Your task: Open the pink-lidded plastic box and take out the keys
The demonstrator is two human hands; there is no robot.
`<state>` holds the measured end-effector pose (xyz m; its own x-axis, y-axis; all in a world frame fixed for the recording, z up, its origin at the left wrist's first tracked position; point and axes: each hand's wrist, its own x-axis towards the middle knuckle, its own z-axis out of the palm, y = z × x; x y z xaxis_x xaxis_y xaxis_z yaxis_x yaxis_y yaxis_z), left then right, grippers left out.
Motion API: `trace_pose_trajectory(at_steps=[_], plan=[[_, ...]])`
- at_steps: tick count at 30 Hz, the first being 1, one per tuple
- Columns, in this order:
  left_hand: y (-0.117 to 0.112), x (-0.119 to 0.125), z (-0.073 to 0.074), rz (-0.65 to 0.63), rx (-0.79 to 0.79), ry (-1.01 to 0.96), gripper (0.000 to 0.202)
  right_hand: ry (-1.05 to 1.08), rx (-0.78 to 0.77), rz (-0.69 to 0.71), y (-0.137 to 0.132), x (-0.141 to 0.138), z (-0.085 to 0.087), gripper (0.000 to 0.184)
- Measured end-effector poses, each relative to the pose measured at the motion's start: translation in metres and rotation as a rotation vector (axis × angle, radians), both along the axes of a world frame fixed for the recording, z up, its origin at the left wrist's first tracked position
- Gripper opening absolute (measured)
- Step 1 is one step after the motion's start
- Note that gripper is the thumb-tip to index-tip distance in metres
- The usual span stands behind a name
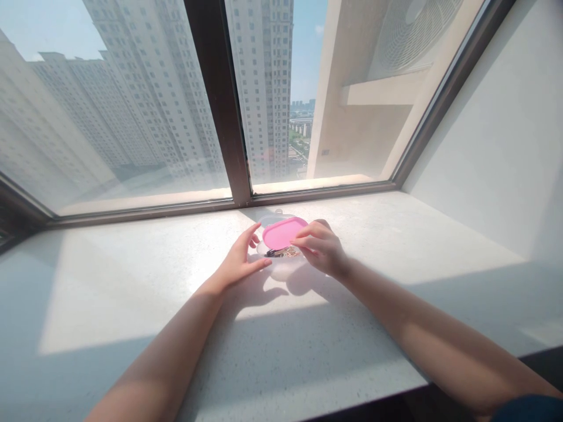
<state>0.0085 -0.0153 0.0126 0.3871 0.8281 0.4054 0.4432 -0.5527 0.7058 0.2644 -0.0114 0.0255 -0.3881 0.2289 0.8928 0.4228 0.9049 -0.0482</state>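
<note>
Pinched at its right edge by my right hand (322, 247), a pink oval lid (284, 233) is tilted over a small translucent container (281, 270). Inside the container lie small dark and tan thin items (285, 252), too small to name for sure. My left hand (243, 253) is beside the container's left side, thumb and fingers spread apart with nothing between them. Whether it touches the container, I cannot tell. Behind the pink lid, a clear plastic piece (271, 220) shows in part; the lid hides the rest.
The container stands on a white speckled windowsill (272, 346) in bright sun with sharp shadows. Dark window frames (235, 117) border the sill at the back. A white wall (497, 140) rises on the right, and the sill's front edge drops off at lower right.
</note>
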Motion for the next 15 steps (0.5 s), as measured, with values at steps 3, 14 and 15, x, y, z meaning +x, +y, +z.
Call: trace_pose_trajectory(at_steps=[3, 14, 15], plan=[[-0.002, -0.003, 0.007, 0.052, 0.028, -0.127, 0.072, -0.033, 0.046, -0.004, -0.003, -0.004, 0.001, 0.017], [-0.012, 0.010, 0.028, 0.149, -0.297, -0.479, 0.029, -0.050, 0.001, 0.034, -0.018, -0.021, -0.008, 0.037], [-0.009, 0.002, 0.032, 0.184, -0.291, -0.527, 0.030, 0.000, -0.010, -0.004, -0.017, -0.019, -0.007, 0.044]])
